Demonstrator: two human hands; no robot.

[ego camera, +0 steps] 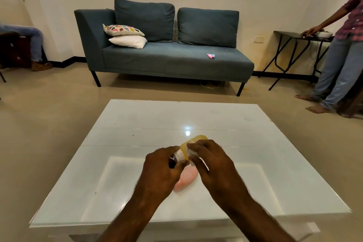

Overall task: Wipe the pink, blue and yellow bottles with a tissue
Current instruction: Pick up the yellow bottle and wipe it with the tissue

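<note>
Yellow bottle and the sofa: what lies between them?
In the head view, only bare white table and then open floor lie between the yellow bottle and the sofa.

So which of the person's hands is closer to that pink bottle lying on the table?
Left. The left hand hovers right over the pink bottle, hiding its near end while gripping the yellow bottle. The right hand is just beside it, pressing the tissue against the yellow one.

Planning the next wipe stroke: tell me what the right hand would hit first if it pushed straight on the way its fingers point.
Likely the yellow bottle: the right hand already presses the tissue against it.
</note>
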